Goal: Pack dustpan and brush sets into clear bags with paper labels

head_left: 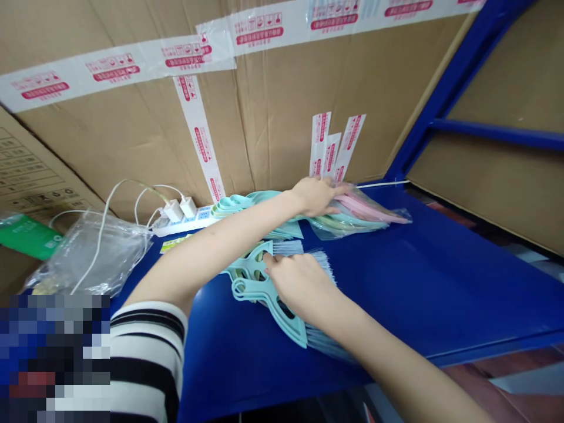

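My left hand (316, 197) reaches to the back of the shelf, its thumb and fingers around the near end of a clear-bagged pack (365, 208) of pink and mint-green plastic pieces. Their exact kind is hard to make out. Nearer to me, my right hand (304, 286) lies over mint-green hand brushes (264, 289) with pale bristles, its thumb at a handle cut-out and its other fingers mostly hidden. These brushes lie flat and overlap. Beyond my left forearm are more stacked mint-green plastic pieces (235, 204), partly covered.
Everything lies on a blue shelf (418, 282) with a blue frame post (445, 100) at right. A taped cardboard wall (282, 111) rises behind. A white power strip (189, 222) with plugged chargers and loose cables stands at back left, beside clear plastic bags (106, 252).
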The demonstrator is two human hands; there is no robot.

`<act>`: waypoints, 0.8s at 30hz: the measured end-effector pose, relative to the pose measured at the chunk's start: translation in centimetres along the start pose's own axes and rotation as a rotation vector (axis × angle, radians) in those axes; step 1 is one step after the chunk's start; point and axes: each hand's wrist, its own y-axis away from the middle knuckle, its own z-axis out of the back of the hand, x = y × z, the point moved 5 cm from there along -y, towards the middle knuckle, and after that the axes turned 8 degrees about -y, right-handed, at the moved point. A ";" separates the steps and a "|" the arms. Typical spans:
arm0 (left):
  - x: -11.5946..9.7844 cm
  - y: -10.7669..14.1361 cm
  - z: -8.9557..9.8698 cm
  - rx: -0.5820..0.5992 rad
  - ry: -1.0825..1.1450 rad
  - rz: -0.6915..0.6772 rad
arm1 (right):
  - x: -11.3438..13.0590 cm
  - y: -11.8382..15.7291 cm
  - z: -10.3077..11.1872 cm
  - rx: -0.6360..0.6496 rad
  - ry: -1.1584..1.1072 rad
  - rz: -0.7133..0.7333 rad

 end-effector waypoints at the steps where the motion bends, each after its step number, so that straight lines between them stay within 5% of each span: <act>1: -0.2 -0.6 -0.3 0.006 0.010 -0.007 | 0.0 0.0 0.0 -0.004 0.002 0.007; 11: 0.6 -1.6 -1.3 -0.028 0.070 -0.044 | -0.2 0.1 -0.3 -0.042 -0.016 0.033; 24: -0.3 -1.0 -0.6 -0.210 0.117 0.205 | 0.0 -0.1 0.2 -0.066 -0.008 0.066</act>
